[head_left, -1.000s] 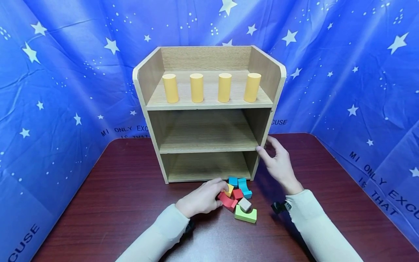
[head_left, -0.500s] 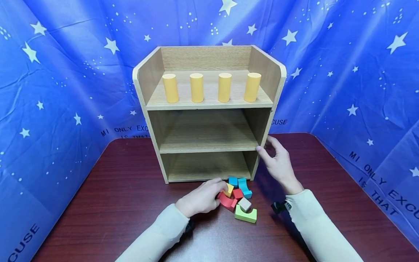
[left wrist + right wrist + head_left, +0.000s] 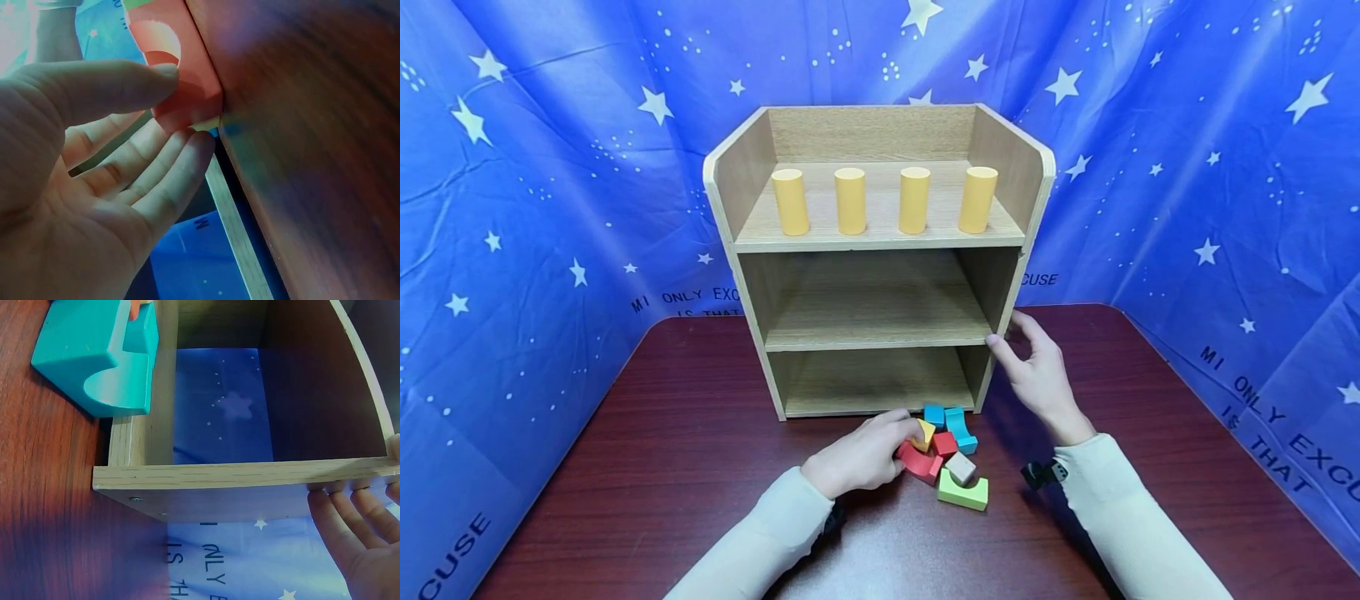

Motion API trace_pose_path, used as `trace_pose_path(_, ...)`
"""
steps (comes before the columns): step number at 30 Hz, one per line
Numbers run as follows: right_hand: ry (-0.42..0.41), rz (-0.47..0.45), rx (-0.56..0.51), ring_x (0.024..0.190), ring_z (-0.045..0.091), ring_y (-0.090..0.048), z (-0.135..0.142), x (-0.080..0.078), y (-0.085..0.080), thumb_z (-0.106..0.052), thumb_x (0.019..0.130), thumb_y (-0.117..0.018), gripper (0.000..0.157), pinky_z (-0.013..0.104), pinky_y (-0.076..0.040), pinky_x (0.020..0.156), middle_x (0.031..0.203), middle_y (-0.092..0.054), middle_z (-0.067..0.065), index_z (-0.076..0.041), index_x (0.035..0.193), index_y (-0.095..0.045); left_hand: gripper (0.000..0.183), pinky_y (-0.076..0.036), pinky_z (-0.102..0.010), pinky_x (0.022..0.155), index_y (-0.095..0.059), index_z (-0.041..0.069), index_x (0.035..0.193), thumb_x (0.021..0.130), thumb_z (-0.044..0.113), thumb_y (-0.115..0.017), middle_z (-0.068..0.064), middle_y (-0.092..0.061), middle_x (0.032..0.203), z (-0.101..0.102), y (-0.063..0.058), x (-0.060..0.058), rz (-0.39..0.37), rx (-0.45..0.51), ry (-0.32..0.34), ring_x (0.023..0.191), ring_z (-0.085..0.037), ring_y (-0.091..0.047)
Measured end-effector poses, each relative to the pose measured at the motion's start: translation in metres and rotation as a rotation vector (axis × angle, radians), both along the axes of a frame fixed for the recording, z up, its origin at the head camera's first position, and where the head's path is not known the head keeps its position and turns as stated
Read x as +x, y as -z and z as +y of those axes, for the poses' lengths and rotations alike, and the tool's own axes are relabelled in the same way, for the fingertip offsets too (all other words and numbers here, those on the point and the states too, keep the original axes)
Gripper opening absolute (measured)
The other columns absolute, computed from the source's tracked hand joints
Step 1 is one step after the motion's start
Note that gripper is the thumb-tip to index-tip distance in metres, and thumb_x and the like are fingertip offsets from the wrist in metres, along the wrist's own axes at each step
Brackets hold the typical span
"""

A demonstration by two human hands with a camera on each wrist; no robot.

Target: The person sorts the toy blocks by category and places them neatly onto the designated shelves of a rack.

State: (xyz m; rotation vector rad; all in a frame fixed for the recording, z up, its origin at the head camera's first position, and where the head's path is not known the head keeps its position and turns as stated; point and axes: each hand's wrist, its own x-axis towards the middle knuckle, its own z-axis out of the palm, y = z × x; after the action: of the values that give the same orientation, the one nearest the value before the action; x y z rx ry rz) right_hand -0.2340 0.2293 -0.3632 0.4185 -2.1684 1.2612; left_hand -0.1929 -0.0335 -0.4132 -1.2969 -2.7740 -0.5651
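My left hand (image 3: pixel 861 454) is at the left side of a small heap of toy blocks. Its thumb lies against a red arch block (image 3: pixel 194 69), with the fingers at the block's other side. A yellow block (image 3: pixel 924 435) sits right by the fingertips, partly covered by them. My right hand (image 3: pixel 1041 379) holds the right side panel of a small wooden shelf (image 3: pixel 880 247). In the right wrist view its fingers (image 3: pixel 350 531) press the panel's outer face, and the thumb is at the front edge.
Beside the red arch lie a blue cube (image 3: pixel 934 416), a teal arch block (image 3: pixel 960 431), a red cube (image 3: pixel 944 445), a pale cube (image 3: pixel 961 468) and a green arch block (image 3: pixel 964 493). Several yellow cylinders (image 3: pixel 852 202) stand upright in a row on the top shelf. A starry blue curtain (image 3: pixel 550 208) surrounds the table (image 3: pixel 647 467).
The red arch block has shifted very slightly left along with the left thumb. My right hand stays at the shelf, and the other blocks keep their places.
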Motion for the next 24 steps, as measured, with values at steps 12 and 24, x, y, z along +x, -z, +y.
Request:
trace_pose_path(12,0.004,-0.005,0.002,0.093,0.011,-0.058,-0.0003,0.0006,-0.0005,-0.016,0.090,-0.066,0.039,0.014,-0.046,0.075,0.106,-0.064,0.011,-0.007,0.128,-0.057,0.031,-0.040,-0.020,0.070,-0.062,0.016,0.099,0.073,0.003,-0.074,0.003,-0.053,0.094,-0.0066,-0.0037,-0.0012,-0.046,-0.005,0.007,0.076,-0.008,-0.045)
trace_pose_path(24,-0.001,-0.005,-0.006,0.092,0.015,-0.058,-0.0006,0.0008,-0.0007,-0.015,0.090,-0.066,0.039,0.012,-0.045,0.073,0.105,-0.064,0.012,-0.007,0.128,-0.057,0.045,-0.042,-0.018,0.085,-0.062,0.019,0.116,0.075,0.002,-0.073,0.007,-0.057,0.104,-0.0032,-0.0011,0.0019,-0.020,-0.034,0.067,0.095,-0.004,-0.052)
